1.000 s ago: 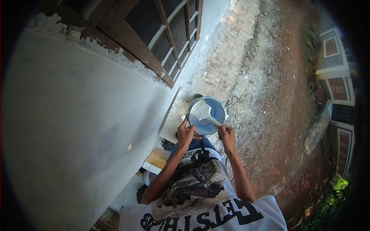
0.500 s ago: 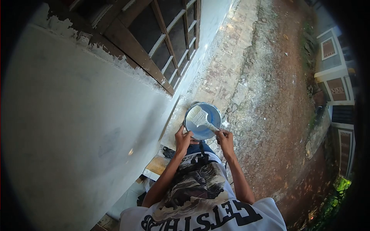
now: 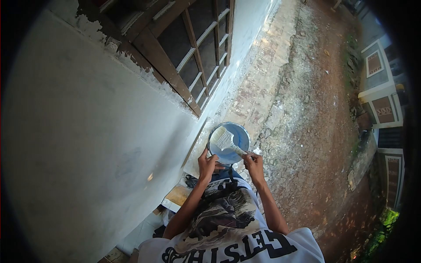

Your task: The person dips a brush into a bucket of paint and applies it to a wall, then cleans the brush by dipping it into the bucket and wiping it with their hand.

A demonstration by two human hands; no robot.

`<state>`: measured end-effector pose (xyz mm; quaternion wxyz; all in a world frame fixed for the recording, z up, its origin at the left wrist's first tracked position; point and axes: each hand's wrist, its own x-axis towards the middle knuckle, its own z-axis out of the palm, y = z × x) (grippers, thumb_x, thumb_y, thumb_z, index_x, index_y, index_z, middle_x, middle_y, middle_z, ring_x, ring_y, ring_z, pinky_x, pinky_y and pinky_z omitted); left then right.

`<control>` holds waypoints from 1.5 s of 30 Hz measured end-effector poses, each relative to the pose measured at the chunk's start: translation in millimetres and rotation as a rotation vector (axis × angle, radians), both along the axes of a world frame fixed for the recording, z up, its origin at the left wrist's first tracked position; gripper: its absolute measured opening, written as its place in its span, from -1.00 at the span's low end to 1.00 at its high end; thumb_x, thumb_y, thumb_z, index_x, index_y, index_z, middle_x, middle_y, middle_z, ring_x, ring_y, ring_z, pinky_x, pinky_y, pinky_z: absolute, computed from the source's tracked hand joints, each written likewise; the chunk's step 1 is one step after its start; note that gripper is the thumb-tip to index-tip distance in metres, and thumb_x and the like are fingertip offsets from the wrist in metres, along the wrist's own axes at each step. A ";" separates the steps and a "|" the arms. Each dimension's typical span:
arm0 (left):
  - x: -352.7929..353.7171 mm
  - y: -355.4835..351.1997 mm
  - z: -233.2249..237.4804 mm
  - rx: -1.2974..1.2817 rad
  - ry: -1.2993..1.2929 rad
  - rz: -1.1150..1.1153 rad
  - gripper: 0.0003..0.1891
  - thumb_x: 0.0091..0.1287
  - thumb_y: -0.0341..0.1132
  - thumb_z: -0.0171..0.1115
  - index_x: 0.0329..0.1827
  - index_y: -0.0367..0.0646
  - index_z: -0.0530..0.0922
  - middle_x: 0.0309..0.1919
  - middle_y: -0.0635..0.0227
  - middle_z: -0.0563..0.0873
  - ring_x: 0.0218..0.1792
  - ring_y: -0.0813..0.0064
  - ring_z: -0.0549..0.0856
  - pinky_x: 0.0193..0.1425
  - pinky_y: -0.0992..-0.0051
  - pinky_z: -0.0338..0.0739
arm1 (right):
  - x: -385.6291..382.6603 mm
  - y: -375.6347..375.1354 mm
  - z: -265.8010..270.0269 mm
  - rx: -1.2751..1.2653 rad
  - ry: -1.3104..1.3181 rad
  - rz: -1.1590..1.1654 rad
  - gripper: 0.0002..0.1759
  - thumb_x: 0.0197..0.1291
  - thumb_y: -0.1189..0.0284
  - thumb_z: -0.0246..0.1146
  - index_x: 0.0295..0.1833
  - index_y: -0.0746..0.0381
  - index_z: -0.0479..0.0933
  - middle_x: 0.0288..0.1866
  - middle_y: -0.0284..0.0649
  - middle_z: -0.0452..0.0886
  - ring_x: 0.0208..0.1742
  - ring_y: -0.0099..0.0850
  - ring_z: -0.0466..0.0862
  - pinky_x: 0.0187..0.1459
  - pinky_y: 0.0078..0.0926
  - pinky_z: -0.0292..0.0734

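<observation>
In front of my body is a blue bucket (image 3: 242, 133), its inner wall smeared with pale paint. My left hand (image 3: 206, 165) grips the near left side of the bucket, thumb over the rim and fingers round the outside. A wide paintbrush (image 3: 224, 139) with white-coated bristles lies across the bucket's mouth, bristles toward the far left. Its handle runs to the near right rim, where my right hand (image 3: 254, 167) is closed round the end.
A white wall (image 3: 96, 144) rises on my left, with a brown wooden window frame (image 3: 164, 57) above ragged paint edges. A paved strip (image 3: 252, 94) borders the wall, beside a reddish dirt path (image 3: 324, 131). Buildings (image 3: 381, 105) stand at far right.
The view has shifted slightly, so wall and window sit a little lower and further right. The brush has moved slightly in the bucket; both hands keep their holds.
</observation>
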<state>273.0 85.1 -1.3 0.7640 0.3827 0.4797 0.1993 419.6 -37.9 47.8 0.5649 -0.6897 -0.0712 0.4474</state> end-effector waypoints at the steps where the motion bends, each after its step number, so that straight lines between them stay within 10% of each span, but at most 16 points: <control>1: -0.3 0.3 1.0 -0.002 -0.003 0.014 -0.41 0.22 -0.56 0.05 0.39 -0.28 0.26 -0.28 0.13 0.65 -0.44 0.27 0.75 -0.49 0.34 0.78 | 1.8 -1.4 1.1 0.001 -0.021 0.009 -0.69 0.27 0.39 0.18 -0.04 0.42 0.63 -0.60 -0.51 0.35 -0.61 -0.72 0.23 -0.56 -0.65 0.11; 14: -10.6 3.3 7.8 -0.024 0.011 0.063 -0.32 0.23 -0.58 0.04 0.49 -0.13 0.19 -0.28 0.05 0.64 -0.45 0.21 0.75 -0.47 0.29 0.78 | 6.0 9.9 13.5 0.065 -0.038 0.051 -0.76 0.28 0.39 0.17 -0.35 0.34 0.60 -0.63 -0.49 0.38 -0.63 -0.71 0.26 -0.58 -0.63 0.09; 43: -28.9 45.7 79.1 -0.003 -0.107 0.162 -0.36 0.20 -0.54 0.07 0.43 -0.23 0.27 -0.24 0.03 0.63 -0.47 0.01 0.76 -0.43 0.21 0.79 | 16.8 31.2 59.8 0.369 0.174 -0.065 -0.79 0.21 0.46 0.11 -0.50 0.23 0.39 -0.64 -0.47 0.22 -0.67 -0.63 0.18 -0.59 -0.60 0.03; 45: -32.9 52.9 83.8 0.000 -0.124 0.159 -0.37 0.19 -0.54 0.07 0.41 -0.24 0.28 -0.22 0.03 0.63 -0.46 0.02 0.76 -0.44 0.20 0.79 | 11.9 35.7 66.7 0.374 0.067 -0.031 -0.81 0.26 0.44 0.13 -0.29 0.30 0.59 -0.59 -0.55 0.31 -0.62 -0.73 0.20 -0.56 -0.69 0.09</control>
